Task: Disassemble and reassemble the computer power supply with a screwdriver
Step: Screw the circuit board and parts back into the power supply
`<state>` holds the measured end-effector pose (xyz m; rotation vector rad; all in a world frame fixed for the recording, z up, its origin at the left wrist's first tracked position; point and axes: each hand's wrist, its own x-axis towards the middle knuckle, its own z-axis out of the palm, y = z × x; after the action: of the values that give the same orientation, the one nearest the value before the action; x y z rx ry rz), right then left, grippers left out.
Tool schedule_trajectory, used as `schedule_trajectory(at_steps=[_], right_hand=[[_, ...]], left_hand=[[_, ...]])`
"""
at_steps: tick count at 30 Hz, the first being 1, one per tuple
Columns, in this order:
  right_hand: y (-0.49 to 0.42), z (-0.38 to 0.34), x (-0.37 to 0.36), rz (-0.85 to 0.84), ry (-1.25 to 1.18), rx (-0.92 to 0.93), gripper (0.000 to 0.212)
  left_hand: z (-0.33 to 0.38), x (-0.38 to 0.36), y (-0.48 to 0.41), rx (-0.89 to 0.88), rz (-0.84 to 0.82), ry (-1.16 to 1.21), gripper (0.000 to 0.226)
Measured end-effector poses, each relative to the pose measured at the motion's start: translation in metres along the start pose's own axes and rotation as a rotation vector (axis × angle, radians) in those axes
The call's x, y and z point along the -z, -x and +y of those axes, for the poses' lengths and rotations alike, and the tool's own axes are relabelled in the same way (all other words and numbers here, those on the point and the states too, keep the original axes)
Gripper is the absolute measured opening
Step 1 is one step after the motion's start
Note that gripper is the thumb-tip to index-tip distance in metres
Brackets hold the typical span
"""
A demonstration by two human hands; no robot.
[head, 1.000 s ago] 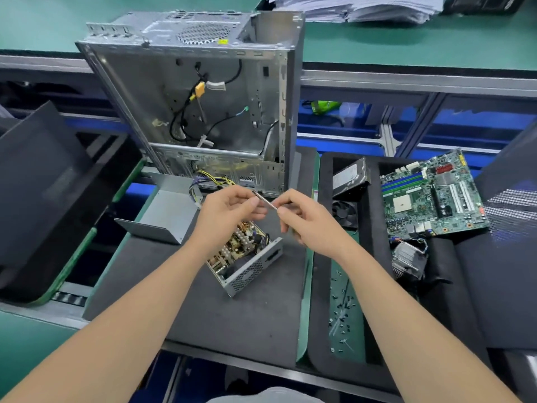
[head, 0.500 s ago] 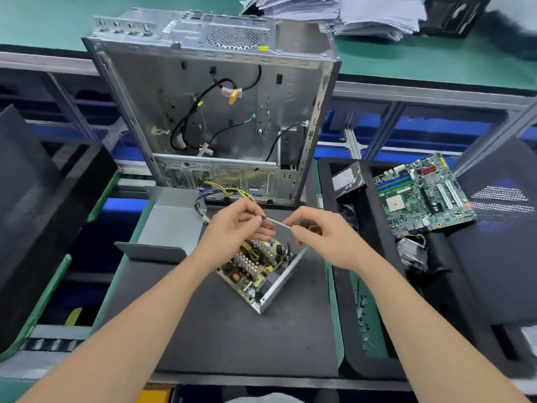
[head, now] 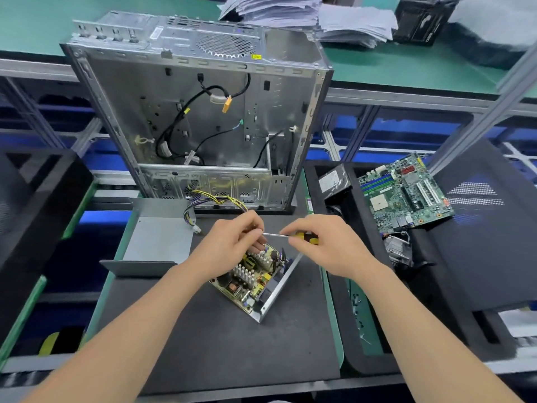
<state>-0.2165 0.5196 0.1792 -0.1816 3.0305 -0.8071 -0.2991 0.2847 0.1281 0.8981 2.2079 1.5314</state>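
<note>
The opened power supply lies on the dark mat, its circuit board exposed inside a metal base tilted toward the right. Its grey metal cover lies to the left, with the coloured cable bundle running behind. My right hand grips a yellow-and-black screwdriver held level above the board. My left hand pinches the tip end of the shaft; whatever sits at the tip is hidden by the fingers.
An empty silver computer case stands upright behind the mat. To the right, a black foam tray holds a motherboard, a hard drive, a heatsink and loose screws. Black foam blocks stand at far left.
The camera has tilted so the case and mat sit lower in view. Both hands stay together on the screwdriver above the power supply; the yellow handle now shows in my right hand.
</note>
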Motion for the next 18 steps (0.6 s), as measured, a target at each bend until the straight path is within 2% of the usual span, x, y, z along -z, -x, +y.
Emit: schedule_trajectory(at_steps=[4,7,18], right_hand=[[-0.002,0.008,0.001,0.059,-0.139,-0.015,0.017],[-0.004,0.015,0.005,0.126,-0.231,-0.030,0.015],[-0.008,0.032,0.016,0.118,-0.277,0.017,0.015]], left_hand=[[0.008,-0.013,-0.008,0.074,0.145,0.318,0.016],[0.010,-0.020,-0.013,0.113,0.247,0.585,0.007],[0.017,-0.042,-0.021,0.119,0.270,0.596,0.006]])
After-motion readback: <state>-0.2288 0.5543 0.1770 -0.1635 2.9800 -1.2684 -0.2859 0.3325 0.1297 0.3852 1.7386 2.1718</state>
